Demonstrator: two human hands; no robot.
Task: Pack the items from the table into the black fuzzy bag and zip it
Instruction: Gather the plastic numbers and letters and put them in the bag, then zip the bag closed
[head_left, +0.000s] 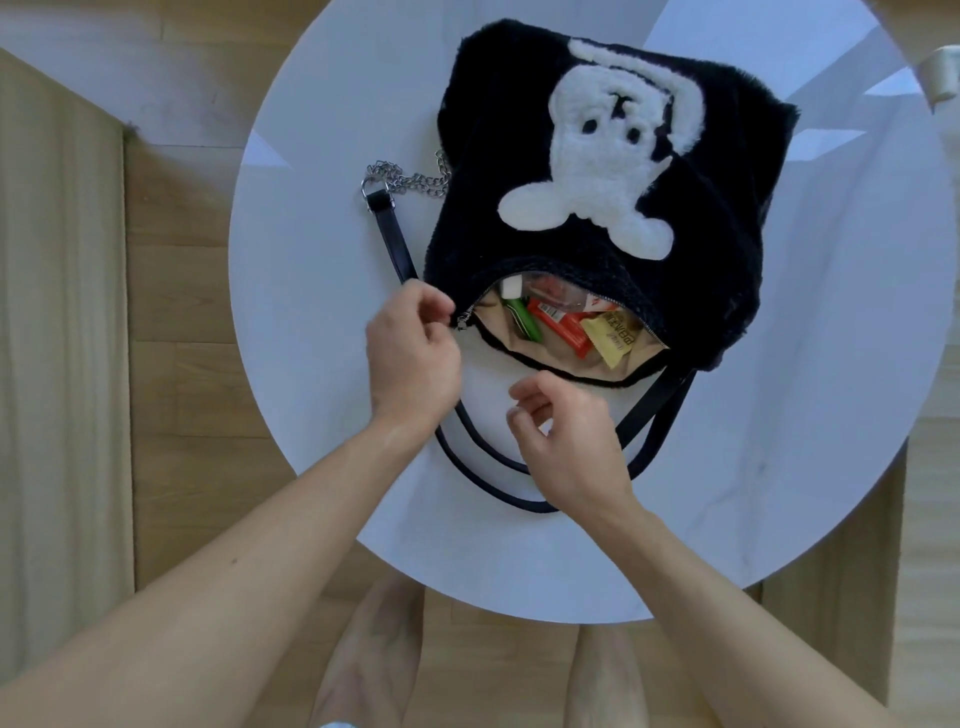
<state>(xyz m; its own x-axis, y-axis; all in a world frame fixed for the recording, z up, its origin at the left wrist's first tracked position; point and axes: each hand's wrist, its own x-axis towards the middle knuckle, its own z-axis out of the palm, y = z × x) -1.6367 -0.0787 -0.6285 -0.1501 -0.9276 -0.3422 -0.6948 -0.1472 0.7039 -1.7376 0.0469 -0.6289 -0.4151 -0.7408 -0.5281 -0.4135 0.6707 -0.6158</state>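
Left hand (410, 353): fingertips pressed together in a pinch on the bag (727, 234) at the left corner of its mouth; whether they hold the zip pull (462, 324) or the fabric beside it, I cannot tell.
Right hand (566, 441): fingers curled, nothing seen in them; it is over the table (311, 260), just short of the mouth's near lip.
Zip line: the mouth gapes, and its long axis runs from the left hand's pinch away to the right.
Coming move: probably drawing the pull rightward along that line, with the right hand the nearer one to steady the far end.
Inside the mouth: one green tube (524, 322), one red packet (563, 330), one yellow sachet (610, 340), one white-capped clear item (511, 288).
Counts: one bag, one pull, two hands, four items visible.
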